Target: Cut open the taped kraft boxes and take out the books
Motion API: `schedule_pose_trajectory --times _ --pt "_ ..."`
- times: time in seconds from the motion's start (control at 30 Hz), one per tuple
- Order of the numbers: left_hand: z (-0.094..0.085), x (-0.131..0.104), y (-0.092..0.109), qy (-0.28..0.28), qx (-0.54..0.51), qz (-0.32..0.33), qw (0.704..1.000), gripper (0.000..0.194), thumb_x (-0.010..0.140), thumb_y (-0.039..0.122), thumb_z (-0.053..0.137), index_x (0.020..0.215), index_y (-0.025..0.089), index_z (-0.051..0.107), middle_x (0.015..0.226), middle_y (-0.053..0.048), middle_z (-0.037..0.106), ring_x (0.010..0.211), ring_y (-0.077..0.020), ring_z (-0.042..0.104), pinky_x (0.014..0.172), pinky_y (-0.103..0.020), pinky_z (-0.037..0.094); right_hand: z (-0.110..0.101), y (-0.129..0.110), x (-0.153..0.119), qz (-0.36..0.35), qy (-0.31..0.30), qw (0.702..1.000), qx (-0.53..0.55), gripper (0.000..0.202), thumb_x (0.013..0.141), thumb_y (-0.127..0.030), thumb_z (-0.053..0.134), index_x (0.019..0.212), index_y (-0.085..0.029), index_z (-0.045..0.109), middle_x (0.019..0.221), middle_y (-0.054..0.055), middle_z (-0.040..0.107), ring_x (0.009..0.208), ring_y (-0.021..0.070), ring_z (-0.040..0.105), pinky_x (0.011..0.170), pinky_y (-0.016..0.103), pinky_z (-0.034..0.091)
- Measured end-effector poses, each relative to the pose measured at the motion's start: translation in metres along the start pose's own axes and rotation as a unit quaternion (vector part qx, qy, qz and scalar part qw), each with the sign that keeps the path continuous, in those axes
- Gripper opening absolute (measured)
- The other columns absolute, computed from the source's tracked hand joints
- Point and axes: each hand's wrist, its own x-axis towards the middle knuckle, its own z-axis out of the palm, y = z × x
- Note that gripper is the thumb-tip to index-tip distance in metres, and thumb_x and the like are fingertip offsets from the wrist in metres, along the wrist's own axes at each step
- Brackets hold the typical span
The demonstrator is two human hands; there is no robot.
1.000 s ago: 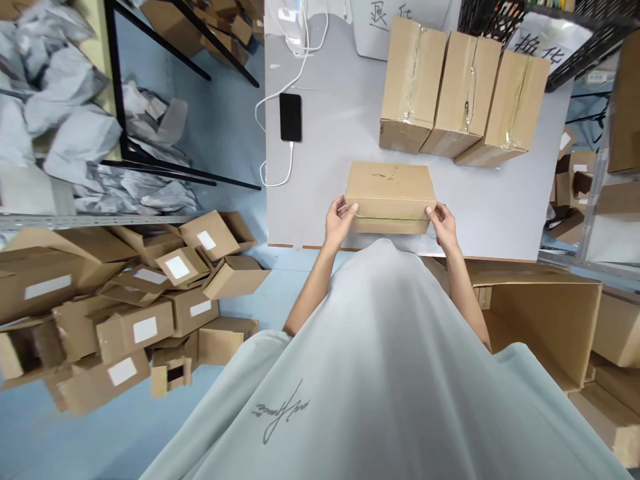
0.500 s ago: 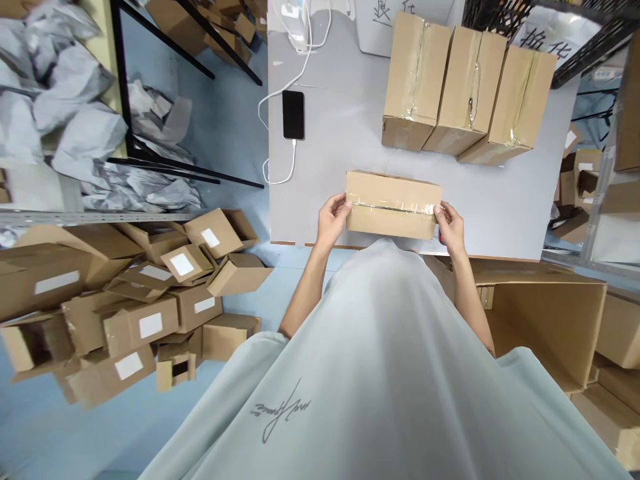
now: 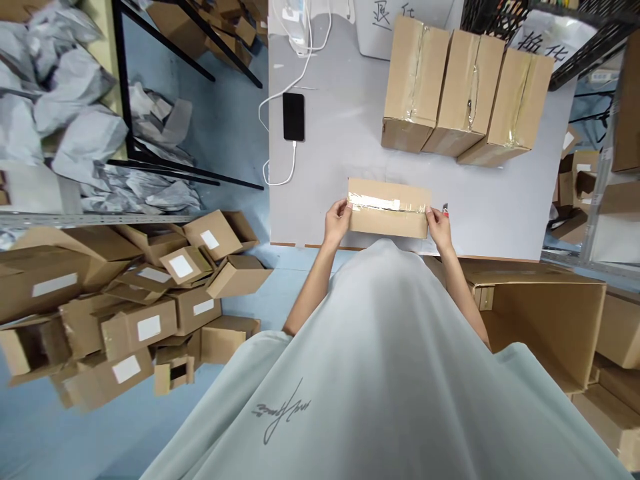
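Observation:
A taped cardboard box (image 3: 389,223) is held at the front edge of the grey table (image 3: 330,160), close to my body. My left hand (image 3: 338,223) grips its left end, thumb on the near face. At the opposite end, my right hand (image 3: 439,229) pinches the right edge. Shiny clear tape runs along the seam facing me. Just beyond my right fingers lies a small red and dark tool (image 3: 445,210), partly covered, its kind unclear.
Three taped cardboard boxes (image 3: 467,93) stand at the table's back right, by a black crate (image 3: 495,20). A phone (image 3: 293,117) charges on the left. Opened boxes (image 3: 140,327) pile on the floor at left; a large open carton (image 3: 545,327) sits below right.
The box has turned slightly and tilted, showing more of its taped face. Both hands have shifted with it, the right one inward, uncovering more of the small red tool.

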Motion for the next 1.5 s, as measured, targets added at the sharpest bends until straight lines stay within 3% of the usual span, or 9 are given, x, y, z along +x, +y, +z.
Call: schedule_pose_trajectory --times 0.23,0.5,0.73,0.93,1.1,1.2,1.3,1.4,1.5 --pt "-0.007 -0.001 -0.004 -0.018 -0.017 0.011 1.000 0.066 0.092 0.058 0.084 0.146 0.021 0.070 0.154 -0.017 0.074 0.147 -0.0335 0.070 0.131 -0.052 0.052 -0.005 -0.025 -0.013 -0.016 0.027 0.999 0.036 0.077 0.092 -0.095 0.062 0.110 -0.023 0.082 0.123 0.010 0.085 0.126 0.0355 0.074 0.119 0.054 0.059" --pt "-0.014 -0.011 0.005 -0.044 -0.070 -0.032 0.996 0.078 0.102 0.089 0.055 0.140 0.023 0.073 0.146 -0.017 0.078 0.143 -0.0353 0.073 0.127 -0.053 0.056 -0.007 -0.017 -0.015 0.015 0.039 0.996 0.073 0.078 0.084 -0.106 0.060 0.086 -0.027 0.060 0.105 0.008 0.078 0.113 0.0311 0.074 0.114 0.051 0.062" --pt "-0.023 -0.019 0.005 -0.048 -0.027 -0.086 0.995 0.056 0.100 0.063 0.063 0.131 0.019 0.077 0.142 -0.017 0.080 0.137 -0.0324 0.075 0.129 -0.058 0.053 -0.007 -0.007 -0.026 0.045 0.026 0.996 0.067 0.063 0.091 -0.091 0.067 0.085 -0.029 0.060 0.108 0.016 0.083 0.110 0.0356 0.076 0.105 0.055 0.063" --pt "-0.022 -0.020 -0.003 -0.080 0.029 -0.104 0.991 0.058 0.086 0.041 0.053 0.135 0.021 0.078 0.137 -0.011 0.081 0.141 -0.0288 0.071 0.126 -0.053 0.055 0.002 0.018 -0.024 0.035 0.020 0.996 0.084 0.051 0.084 -0.074 0.077 0.100 -0.027 0.068 0.138 0.016 0.080 0.128 0.0347 0.075 0.115 0.056 0.060" --pt "-0.016 -0.014 -0.007 -0.049 0.123 -0.131 0.982 0.064 0.083 0.038 0.052 0.139 0.018 0.075 0.134 -0.010 0.083 0.140 -0.0324 0.070 0.124 -0.053 0.056 0.009 0.038 -0.027 0.076 -0.030 0.993 0.083 0.058 0.068 -0.076 0.089 0.094 -0.027 0.070 0.120 0.014 0.083 0.111 0.0357 0.081 0.106 0.062 0.066" --pt "-0.012 0.006 0.004 -0.005 0.162 -0.106 0.981 0.062 0.090 0.042 0.054 0.146 0.021 0.070 0.151 -0.014 0.076 0.152 -0.0376 0.063 0.132 -0.060 0.048 -0.004 0.043 -0.013 0.067 -0.014 0.992 0.106 0.066 0.068 -0.078 0.090 0.105 -0.026 0.075 0.122 0.016 0.082 0.109 0.0372 0.082 0.104 0.063 0.068" --pt "-0.002 0.049 0.028 0.025 0.182 -0.051 0.982 0.066 0.096 0.053 0.060 0.156 0.026 0.061 0.170 -0.017 0.060 0.165 -0.0380 0.051 0.140 -0.057 0.038 -0.039 0.044 0.028 0.069 0.084 0.984 0.138 0.097 0.065 -0.082 0.090 0.141 -0.025 0.068 0.152 0.023 0.070 0.116 0.0373 0.082 0.108 0.062 0.067" --pt "0.020 0.108 0.064 0.014 0.191 0.004 0.982 0.084 0.095 0.069 0.071 0.165 0.027 0.052 0.174 -0.021 0.056 0.167 -0.0405 0.048 0.141 -0.058 0.036 -0.087 0.034 0.084 0.070 0.194 0.962 0.180 0.137 0.063 -0.082 0.091 0.175 -0.023 0.038 0.174 0.029 0.048 0.123 0.0370 0.080 0.117 0.060 0.062" --pt "0.052 0.166 0.105 -0.048 0.173 -0.022 0.984 0.103 0.090 0.082 0.074 0.174 0.031 0.043 0.182 -0.021 0.046 0.173 -0.0421 0.040 0.140 -0.060 0.034 -0.130 0.015 0.137 0.074 0.241 0.940 0.232 0.154 0.065 -0.076 0.095 0.185 -0.030 0.010 0.188 0.028 0.024 0.123 0.0341 0.080 0.117 0.056 0.064"
